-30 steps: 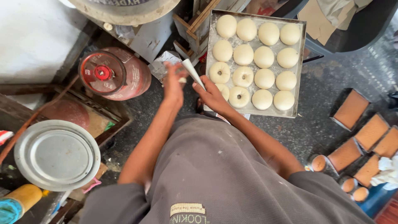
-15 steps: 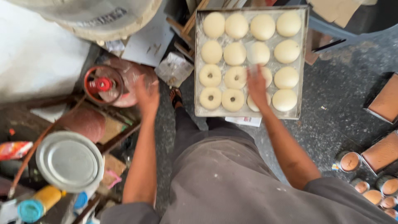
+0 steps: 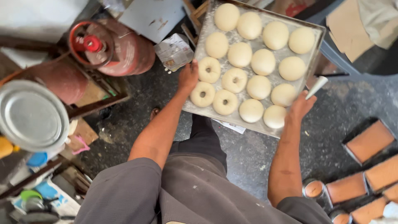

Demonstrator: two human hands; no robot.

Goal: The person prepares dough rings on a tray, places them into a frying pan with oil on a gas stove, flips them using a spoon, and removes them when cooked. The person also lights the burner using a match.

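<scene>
A metal baking tray [image 3: 317, 36] dusted with flour sits low in front of me and holds several round dough balls [image 3: 263, 62]. Several pieces at its near left are dough rings [image 3: 209, 69] with a hole in the middle. My left hand [image 3: 188, 76] grips the tray's left edge beside the rings. My right hand [image 3: 300, 105] is at the tray's right edge and holds a small white cone-shaped tool [image 3: 317, 87] that points up and away. My grey trousers fill the bottom of the view.
A red gas cylinder [image 3: 107, 45] stands to the left, with a round metal lid [image 3: 31, 114] nearer me. A paper packet [image 3: 174, 49] lies by the tray. Rectangular tins [image 3: 369, 141] and small round tins [image 3: 315, 188] with brown filling sit at the right. Cardboard [image 3: 348, 25] lies beyond.
My left hand has come from near the gas cylinder to the tray's left edge. My right hand has left the dough rings and moved to the tray's right edge.
</scene>
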